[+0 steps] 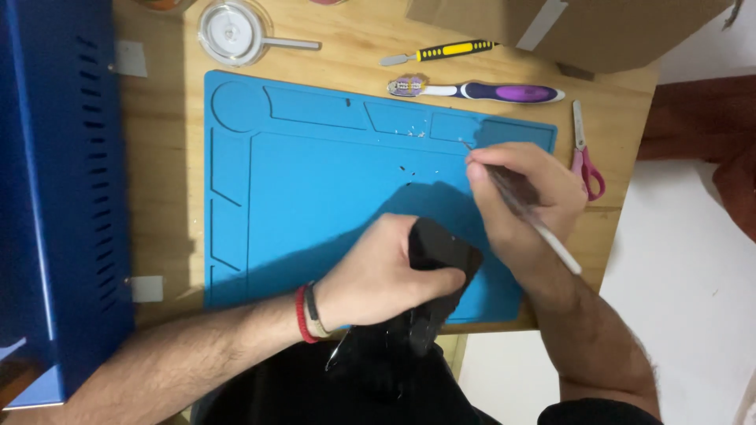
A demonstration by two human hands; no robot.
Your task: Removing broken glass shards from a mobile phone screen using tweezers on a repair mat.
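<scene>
Gripping a black object [438,250] between thumb and curled fingers, your left hand [378,271] holds it at the near edge of the blue work mat [315,197]; what the object is cannot be told. A red band [301,313] sits on that wrist.

Start at the far left of the scene: a blue metal case [55,197] with rows of vent slots stands along the left edge of the wooden table [169,157]. Just right of it, at the far side, a round clear lidded dish [231,31] lies on the wood beside the mat's far left corner. The mat has moulded compartments along its left and far sides, and a few tiny specks lie near the middle and in a far compartment.

Further right, beyond the mat's far edge, lie a yellow-and-black pry tool [441,52] and, nearer you, a purple-and-white toothbrush [480,90]. A cardboard box [575,31] fills the far right corner.

Your right hand [524,193] is closed around a thin white-handled tool [524,212], held like a pen, its fine tip pointing at the mat's far right area. Pink-handled scissors [584,153] lie on the wood just right of that hand.
</scene>
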